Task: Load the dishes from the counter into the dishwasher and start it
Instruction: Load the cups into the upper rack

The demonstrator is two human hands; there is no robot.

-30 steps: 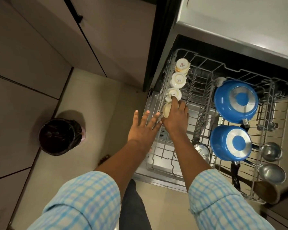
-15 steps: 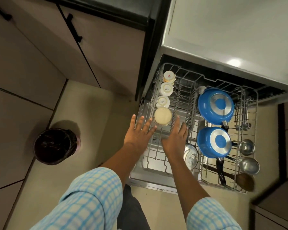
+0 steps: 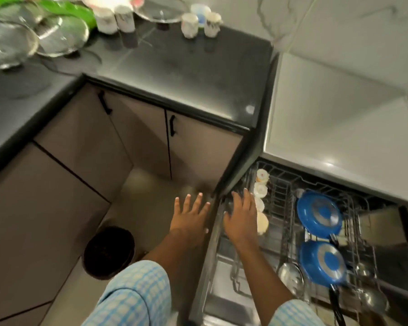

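The dishwasher's wire rack [image 3: 283,234] is pulled out at the lower right. Along its left side stands a row of white cups [image 3: 261,189], upside down. Two blue pans [image 3: 319,215] and steel ladles [image 3: 370,300] fill its right side. My left hand [image 3: 190,217] hovers flat with fingers spread over the floor, left of the rack. Beside it my right hand [image 3: 242,216] is also flat and empty, above the rack's left edge next to the cups. On the dark counter [image 3: 174,60] at the top stand white mugs [image 3: 193,23] and glass lids [image 3: 57,36].
A dark round bin [image 3: 109,251] stands on the floor at the lower left. Beige cabinet doors with black handles [image 3: 172,125] run under the counter. A pale worktop [image 3: 339,114] lies above the dishwasher. Green items [image 3: 68,8] sit at the top left corner.
The view has swung up and left, bringing the counter with mugs and lids into sight. My right hand let go of a cup in the rack, and both hands lifted off it.
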